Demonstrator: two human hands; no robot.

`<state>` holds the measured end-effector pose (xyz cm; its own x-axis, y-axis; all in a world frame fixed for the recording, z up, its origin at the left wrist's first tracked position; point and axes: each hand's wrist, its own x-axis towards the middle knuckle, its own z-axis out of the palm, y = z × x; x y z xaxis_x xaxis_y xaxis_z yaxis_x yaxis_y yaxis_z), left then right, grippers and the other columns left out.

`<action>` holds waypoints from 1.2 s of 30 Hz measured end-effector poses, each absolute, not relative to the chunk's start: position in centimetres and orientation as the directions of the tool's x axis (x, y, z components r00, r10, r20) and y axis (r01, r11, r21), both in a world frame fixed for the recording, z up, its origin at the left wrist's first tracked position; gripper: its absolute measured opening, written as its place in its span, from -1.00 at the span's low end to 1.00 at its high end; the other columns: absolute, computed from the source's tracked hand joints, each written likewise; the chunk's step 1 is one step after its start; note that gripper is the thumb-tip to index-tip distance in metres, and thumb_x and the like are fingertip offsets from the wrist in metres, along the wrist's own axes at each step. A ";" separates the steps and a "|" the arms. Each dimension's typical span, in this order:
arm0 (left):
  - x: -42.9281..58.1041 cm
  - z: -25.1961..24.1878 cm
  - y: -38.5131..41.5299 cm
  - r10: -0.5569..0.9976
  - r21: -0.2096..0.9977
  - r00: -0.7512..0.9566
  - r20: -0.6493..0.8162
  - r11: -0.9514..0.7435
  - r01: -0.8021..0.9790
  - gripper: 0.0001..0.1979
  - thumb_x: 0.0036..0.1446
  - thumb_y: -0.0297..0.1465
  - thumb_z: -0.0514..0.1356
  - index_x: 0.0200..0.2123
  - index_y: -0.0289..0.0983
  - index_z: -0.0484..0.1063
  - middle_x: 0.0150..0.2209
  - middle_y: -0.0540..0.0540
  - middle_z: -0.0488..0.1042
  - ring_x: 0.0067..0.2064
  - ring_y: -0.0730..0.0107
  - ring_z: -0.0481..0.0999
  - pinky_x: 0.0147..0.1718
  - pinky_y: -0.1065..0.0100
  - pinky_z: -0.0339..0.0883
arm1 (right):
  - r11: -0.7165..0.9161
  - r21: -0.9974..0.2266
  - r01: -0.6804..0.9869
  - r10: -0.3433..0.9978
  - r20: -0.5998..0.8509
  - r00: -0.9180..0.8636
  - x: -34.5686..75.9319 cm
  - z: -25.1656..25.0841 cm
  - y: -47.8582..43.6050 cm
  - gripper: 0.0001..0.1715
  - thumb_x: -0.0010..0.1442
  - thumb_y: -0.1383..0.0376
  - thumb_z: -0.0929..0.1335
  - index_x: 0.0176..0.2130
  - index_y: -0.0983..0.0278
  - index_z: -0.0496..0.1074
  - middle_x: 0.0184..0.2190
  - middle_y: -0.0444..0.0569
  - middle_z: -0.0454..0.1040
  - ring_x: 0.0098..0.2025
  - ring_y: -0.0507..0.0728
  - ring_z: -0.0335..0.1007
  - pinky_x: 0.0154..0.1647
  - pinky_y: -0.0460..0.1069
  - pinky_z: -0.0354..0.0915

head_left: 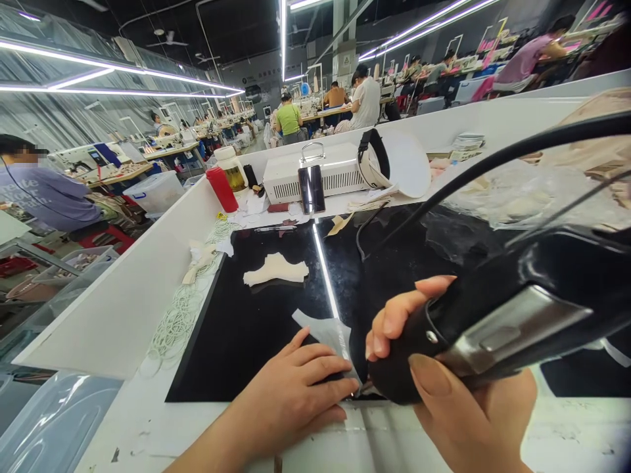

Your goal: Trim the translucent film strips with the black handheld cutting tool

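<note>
In my right hand (pixel 458 394) is a black corded handheld tool (pixel 497 328) with a silver metal plate on its side; the fingers wrap round its body. Its narrow tip is near the board's front edge, close to my left fingertips. My left hand (pixel 300 384) lies with fingers stretched out on a thin whitish, see-through piece of material (pixel 328 332), pressing it against the glossy black board (pixel 221 355). Farther back on the board lies a stack of cream cut pieces (pixel 276 270). I cannot see exactly where the tool's tip touches.
A white vented box (pixel 325 177) with a phone (pixel 311 189) leaning on it stands behind the board. Pale cord (pixel 180 322) lies tangled at the left, by the low white wall (pixel 113 289). A black cable (pixel 493 154) arches across the right. Plastic bags (pixel 537 190) lie at right.
</note>
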<state>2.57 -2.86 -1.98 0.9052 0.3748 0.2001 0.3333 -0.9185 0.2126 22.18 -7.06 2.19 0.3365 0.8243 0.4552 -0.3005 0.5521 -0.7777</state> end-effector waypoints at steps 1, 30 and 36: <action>2.6 -2.0 -2.9 0.381 0.214 0.901 0.210 -0.917 0.338 -0.69 0.45 -0.27 0.18 0.19 -0.15 0.45 0.15 -0.06 0.56 0.23 0.29 0.46 0.44 0.00 -0.03 | 0.549 -0.776 -0.312 0.829 0.456 0.323 22.3 2.1 -7.1 -0.59 0.28 0.25 0.51 0.07 0.06 0.39 -0.31 -0.16 0.49 -0.39 0.06 0.48 -0.35 0.01 0.52; 1.7 -1.6 -3.2 0.500 0.381 0.836 0.224 -0.835 0.397 -0.74 0.47 -0.30 0.13 0.12 -0.18 0.49 0.11 -0.08 0.57 0.17 0.33 0.54 0.44 0.01 0.00 | 0.559 -0.802 -0.210 0.787 0.434 0.439 23.6 1.4 -5.6 -0.57 0.19 0.21 0.55 0.01 0.09 0.41 -0.35 -0.15 0.49 -0.44 0.11 0.47 -0.44 0.05 0.47; 3.3 -2.6 -3.8 0.682 0.392 0.707 0.187 -0.712 0.582 -0.51 0.30 -0.28 0.32 0.24 -0.24 0.38 0.17 -0.23 0.48 0.19 0.05 0.50 0.35 -0.28 0.14 | 0.560 -0.798 -0.221 0.783 0.423 0.456 22.6 1.3 -4.7 -0.56 0.17 0.22 0.55 -0.01 0.10 0.40 -0.34 -0.18 0.53 -0.46 0.08 0.48 -0.45 0.03 0.47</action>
<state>3.27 -3.84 -2.59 0.7073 0.6817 0.1871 0.5825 -0.7120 0.3922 22.62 -4.65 1.32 0.4563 0.7826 0.4234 -0.2206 0.5605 -0.7982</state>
